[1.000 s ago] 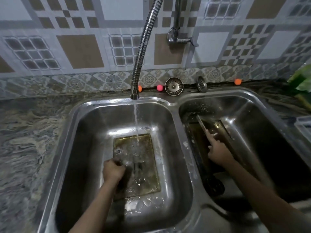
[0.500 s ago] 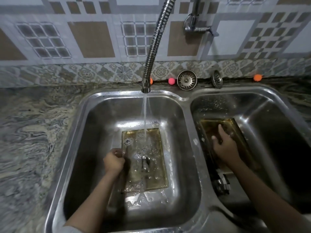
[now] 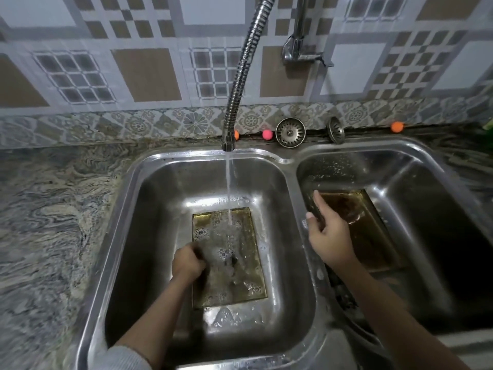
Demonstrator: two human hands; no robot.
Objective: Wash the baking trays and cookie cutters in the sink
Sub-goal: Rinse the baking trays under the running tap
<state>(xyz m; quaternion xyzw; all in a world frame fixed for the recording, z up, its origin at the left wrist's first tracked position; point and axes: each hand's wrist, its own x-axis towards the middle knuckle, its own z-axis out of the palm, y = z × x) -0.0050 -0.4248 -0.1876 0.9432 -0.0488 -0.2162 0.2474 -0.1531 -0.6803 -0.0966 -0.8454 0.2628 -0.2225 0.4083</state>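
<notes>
Now R hand [image 3: 329, 236], fingers straight, has laid 2nd tray [image 3: 373, 236] flat beneath it; L hand [image 3: 188, 264] still grips tray [image 3: 229, 263] under tap stream, so rinsing continues.

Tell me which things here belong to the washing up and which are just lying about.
In use: brownish metal baking tray under the running water; second brownish tray in the right basin; left hand; right hand.
Lying about: two round metal sink strainers; small orange and pink balls.

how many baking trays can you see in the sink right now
2. One baking tray lies flat in the left basin under the running water, its left edge gripped by the left hand. The other tray is in the right basin under the right hand.
</notes>
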